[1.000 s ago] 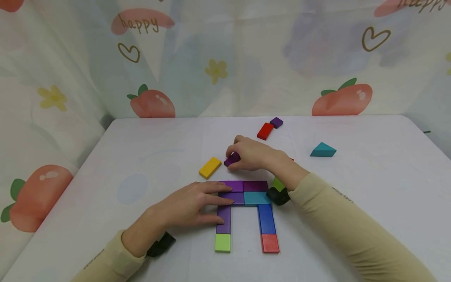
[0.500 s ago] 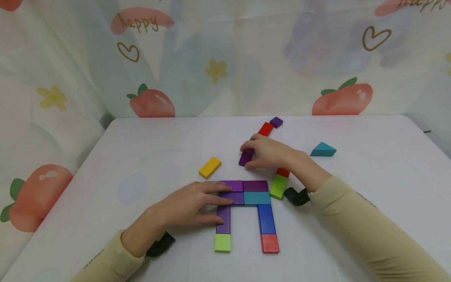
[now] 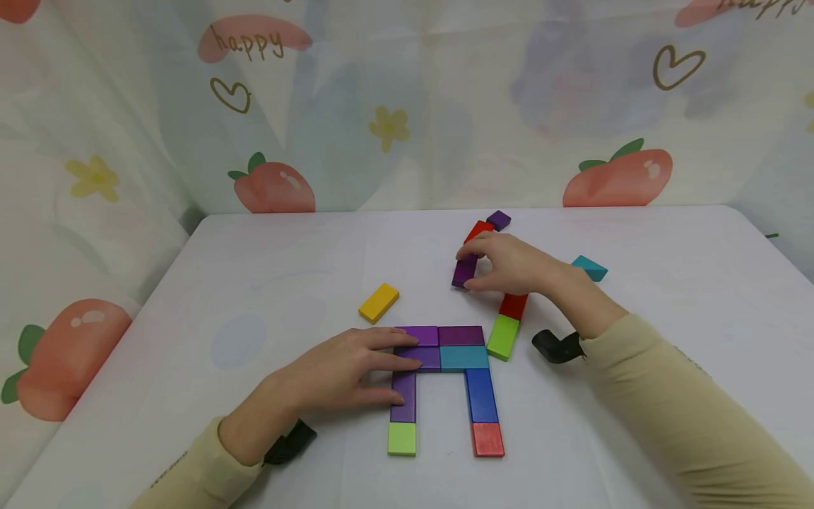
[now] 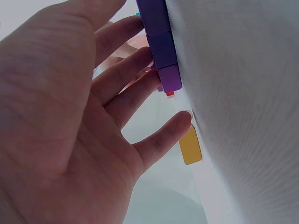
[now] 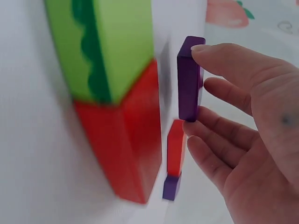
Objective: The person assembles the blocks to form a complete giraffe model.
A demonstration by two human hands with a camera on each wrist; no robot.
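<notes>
My right hand (image 3: 505, 263) pinches a dark purple block (image 3: 465, 271) between thumb and fingers, just nearer than a red block (image 3: 478, 230). The right wrist view shows the thumb on one end of that purple block (image 5: 188, 84) and fingers at its other side. Straight fingers of my left hand (image 3: 337, 367) rest on the left purple blocks (image 3: 404, 392) of a flat arch-like layout. Its top rows also hold a plum block (image 3: 461, 336) and a teal block (image 3: 464, 358). The legs end in a light green block (image 3: 402, 439) and, below a blue block (image 3: 481, 396), a red-pink block (image 3: 488, 440).
A yellow block (image 3: 379, 303) lies behind the left hand. Right of the layout, a green block (image 3: 503, 337) adjoins a red block (image 3: 513, 305). A small purple block (image 3: 499, 220) touches the far red one. The teal triangular block (image 3: 591, 268) is partly behind the right forearm.
My right hand has carried the dark purple block right and farther back, turning it more lengthwise. The green and red blocks have come out from behind the right arm. The left hand stays put.
</notes>
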